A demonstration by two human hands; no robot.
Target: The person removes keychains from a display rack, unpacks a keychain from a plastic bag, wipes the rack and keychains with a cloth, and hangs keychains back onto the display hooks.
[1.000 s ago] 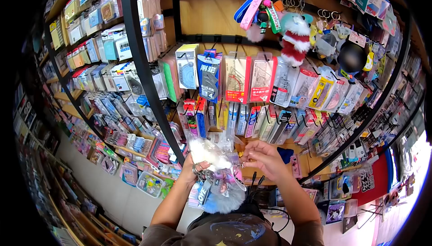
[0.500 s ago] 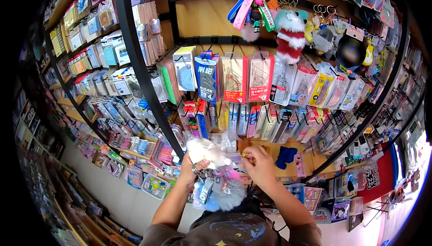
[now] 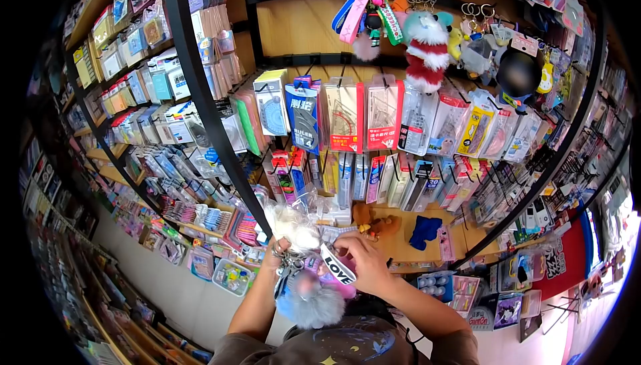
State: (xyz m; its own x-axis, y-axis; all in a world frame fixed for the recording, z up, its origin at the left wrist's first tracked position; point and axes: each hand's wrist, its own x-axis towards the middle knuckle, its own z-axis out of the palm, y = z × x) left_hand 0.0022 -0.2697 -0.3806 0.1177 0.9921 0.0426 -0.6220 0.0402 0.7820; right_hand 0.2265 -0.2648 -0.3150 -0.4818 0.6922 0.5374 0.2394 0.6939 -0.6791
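My left hand (image 3: 278,253) is closed around the metal rings of a bunch of keychains. A cream fluffy plush (image 3: 294,228) hangs at the top of that bunch, and a grey-blue fur pompom (image 3: 316,306) hangs at its bottom. Between them is something pink, partly covered. My right hand (image 3: 366,265) has its fingers bent at the bunch's right side, on a white strap (image 3: 337,265) lettered LOVE. Behind the hands, a brown plush (image 3: 379,226) lies on the wooden shelf beside a dark blue cloth-like item (image 3: 424,231).
Packaged ruler sets (image 3: 306,115) and other stationery hang on hooks in front of me. More keychains (image 3: 427,45) hang above, at the right. A black metal post (image 3: 207,98) rises at the left. Below it stands a clear bin (image 3: 232,277) of small items.
My right hand has moved down and left from above the shelf onto the keychain bunch. The LOVE strap has shifted up and right. The brown plush on the shelf now shows.
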